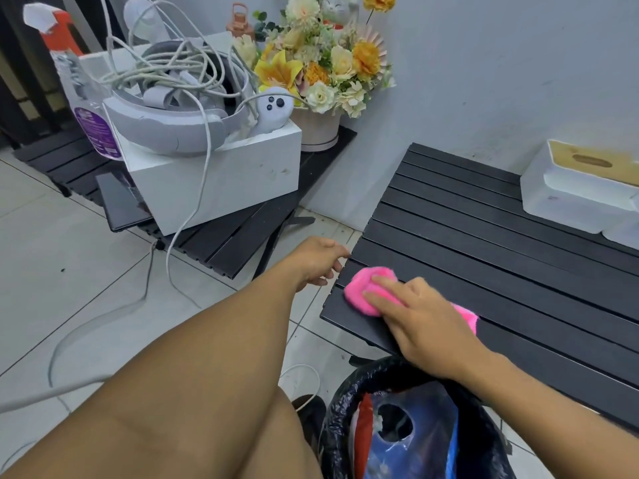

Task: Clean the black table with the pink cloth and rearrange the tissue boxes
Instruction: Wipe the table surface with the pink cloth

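Note:
The black slatted table (484, 229) fills the right half of the view. My right hand (420, 316) lies flat on the pink cloth (363, 288) with straight fingers, pressing it onto the table's near left corner. Part of the cloth shows behind my palm. My left hand (320, 262) holds the table's left edge, fingers curled against it. Two white tissue boxes stand at the table's far right: one (574, 198) with a tan top and an oval slot, the other (622, 231) mostly cut off by the frame.
A second black slatted table (228, 250) at the left carries a white box (214, 181) with a headset, controller and cables, a spray bottle (86, 108) and a flower pot (320, 129). A bin lined with a black bag (408, 426) stands below my right arm. Cables trail on the tiled floor.

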`<state>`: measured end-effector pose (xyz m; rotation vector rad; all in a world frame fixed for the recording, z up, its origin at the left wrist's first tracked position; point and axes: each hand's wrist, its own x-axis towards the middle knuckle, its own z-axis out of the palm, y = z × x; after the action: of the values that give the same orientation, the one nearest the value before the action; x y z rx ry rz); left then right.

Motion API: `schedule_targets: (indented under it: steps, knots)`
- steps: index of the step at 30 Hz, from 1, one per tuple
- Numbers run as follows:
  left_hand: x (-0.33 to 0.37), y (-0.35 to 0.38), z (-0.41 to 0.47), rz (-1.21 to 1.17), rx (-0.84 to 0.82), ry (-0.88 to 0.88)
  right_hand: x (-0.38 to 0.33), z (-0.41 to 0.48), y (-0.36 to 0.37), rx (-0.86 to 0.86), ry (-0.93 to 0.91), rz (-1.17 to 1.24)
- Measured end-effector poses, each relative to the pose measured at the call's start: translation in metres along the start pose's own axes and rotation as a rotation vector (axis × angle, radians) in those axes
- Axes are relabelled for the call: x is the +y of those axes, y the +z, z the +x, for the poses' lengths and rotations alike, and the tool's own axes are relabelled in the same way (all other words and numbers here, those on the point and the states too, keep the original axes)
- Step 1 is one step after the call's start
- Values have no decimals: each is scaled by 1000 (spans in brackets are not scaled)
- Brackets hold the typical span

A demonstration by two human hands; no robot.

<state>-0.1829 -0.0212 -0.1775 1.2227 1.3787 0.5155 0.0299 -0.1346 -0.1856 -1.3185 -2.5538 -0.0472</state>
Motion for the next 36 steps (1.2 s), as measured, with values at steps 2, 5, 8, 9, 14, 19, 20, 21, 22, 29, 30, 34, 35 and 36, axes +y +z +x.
schedule_targets:
  steps: [2, 5, 8, 9, 14, 19, 20, 21, 22, 29, 30, 34, 35, 36]
  knots:
    - [2, 0, 8, -1, -5, 34, -7, -10, -9, -80, -137, 42]
    - [-2, 2, 17, -2, -24, 48, 15, -3, -10, -107, -152, 36]
    - [-6, 2, 20, -35, -39, 40, 45, 18, -1, 20, 132, 10]
    - [-6, 2, 22, -39, -36, 38, 47, 25, 2, 45, 200, -3]
    - [-6, 1, 24, -63, -41, 32, -11, 21, 2, -62, -104, 54]
    - [-5, 2, 24, 19, -25, 93, 5, 16, -2, -110, -163, 70]
    - [-5, 2, 24, 52, -18, 113, 21, 21, 0, -46, -56, 63]
    - [-5, 2, 25, 87, -7, 134, 35, 25, 1, 16, 63, 48]
    - [-6, 0, 26, 124, 4, 158, 41, 29, 3, 52, 159, 34]
    - [-8, -2, 30, 313, -8, 330, -20, 7, -2, -139, -204, 67]
    - [-7, 0, 30, 329, -4, 346, -14, 7, -4, -148, -229, 62]
    - [-9, 2, 34, 326, 3, 343, 32, 23, 1, 25, 119, 32]
    - [-10, 2, 34, 315, 1, 335, 36, 28, 2, 43, 243, 4]
    - [-11, 2, 35, 302, 0, 332, 33, 31, 4, 43, 301, -18]
